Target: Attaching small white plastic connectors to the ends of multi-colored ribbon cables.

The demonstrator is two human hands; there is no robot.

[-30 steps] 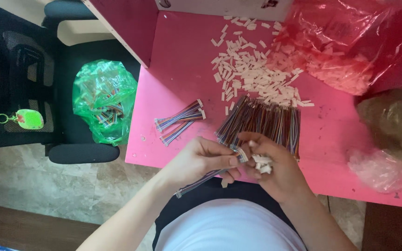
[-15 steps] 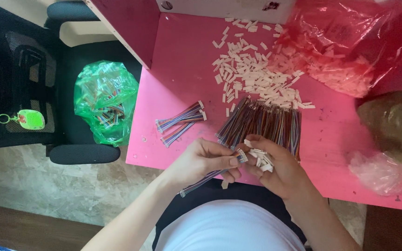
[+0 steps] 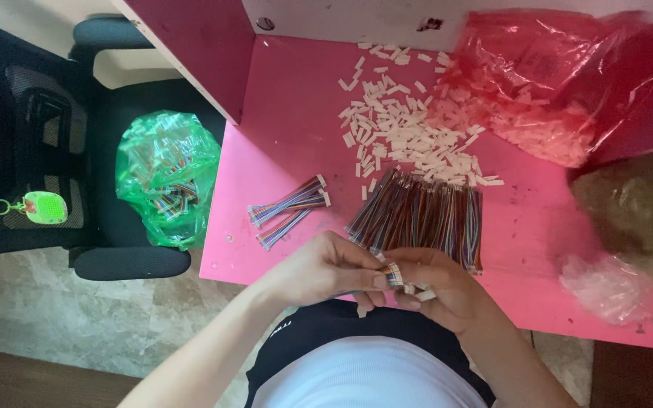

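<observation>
Fingers (image 3: 378, 278) of both hands pinch the white connector (image 3: 395, 273) between them

Pink table (image 3: 304, 121) looks smooth and matt, red bag (image 3: 561, 68) at its far right corner is glossy crinkly plastic, green bag (image 3: 166, 175) too.

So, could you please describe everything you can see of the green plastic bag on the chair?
The green plastic bag is thin, translucent and crinkled, lying slumped on the seat of a black office chair left of the pink table. Through the film, bundles of multicoloured ribbon wires show inside. Its top looks loosely gathered. Its right side lies close to the table's edge; neither hand touches it.
</observation>
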